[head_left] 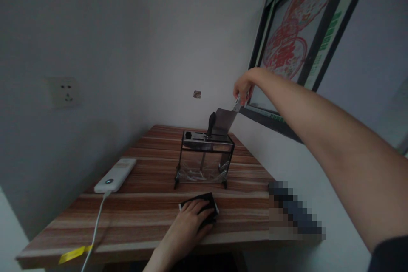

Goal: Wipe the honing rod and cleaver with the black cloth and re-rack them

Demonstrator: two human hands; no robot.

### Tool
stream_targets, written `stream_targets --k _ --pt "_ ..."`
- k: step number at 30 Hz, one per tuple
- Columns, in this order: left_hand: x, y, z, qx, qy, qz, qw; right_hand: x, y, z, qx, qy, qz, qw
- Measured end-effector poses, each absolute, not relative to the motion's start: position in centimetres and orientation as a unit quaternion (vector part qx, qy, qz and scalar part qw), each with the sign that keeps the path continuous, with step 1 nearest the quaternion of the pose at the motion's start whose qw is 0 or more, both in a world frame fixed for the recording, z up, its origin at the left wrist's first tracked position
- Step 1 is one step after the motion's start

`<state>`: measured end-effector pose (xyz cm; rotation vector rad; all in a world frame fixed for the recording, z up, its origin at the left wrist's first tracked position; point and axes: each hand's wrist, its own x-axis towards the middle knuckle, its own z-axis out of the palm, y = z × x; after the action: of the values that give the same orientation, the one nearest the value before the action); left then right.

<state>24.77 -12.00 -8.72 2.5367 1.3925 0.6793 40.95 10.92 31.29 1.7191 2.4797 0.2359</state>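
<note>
My right hand (244, 88) is closed around the pale handle of a cleaver (225, 120), its broad blade slanting down to the top of a knife rack (207, 138). The blade's lower end meets the slotted top; how deep it sits I cannot tell. Beside the blade, a black-handled knife (211, 124) stands in the rack, which has a black wire frame and clear lower part. Near the table's front edge, my left hand (191, 219) lies with fingers stretched over a folded black cloth-like piece (208, 201) with white edges.
The wood-striped table (153, 212) meets walls at the left, back and right. On its left lies a white power strip (116, 175) with a cable (97, 221) running over the front edge past a yellow tag (72, 255). A pixelated dark object (295, 208) lies at right.
</note>
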Motion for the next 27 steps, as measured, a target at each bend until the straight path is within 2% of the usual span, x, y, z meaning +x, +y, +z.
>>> stream_targets --k 2,4,9,17,27 --pt "24.7 -12.0 -8.8 0.849 0.469 0.227 0.085 40.3 11.7 30.1 0.589 0.789 0.036 0.168" --pt "24.7 -12.0 -8.8 0.85 0.467 0.228 0.085 39.8 12.3 29.0 0.594 0.773 0.008 0.221" --pt "24.6 -12.1 -8.8 0.851 0.462 0.236 0.088 39.0 13.4 26.2 0.603 0.768 -0.028 0.214" --pt "24.9 -11.9 -8.8 0.852 0.462 0.231 0.084 37.8 13.8 22.6 0.564 0.779 -0.029 0.272" --pt "24.7 -11.8 -8.8 0.865 0.44 0.232 0.073 37.0 14.7 20.6 0.551 0.771 -0.021 0.318"
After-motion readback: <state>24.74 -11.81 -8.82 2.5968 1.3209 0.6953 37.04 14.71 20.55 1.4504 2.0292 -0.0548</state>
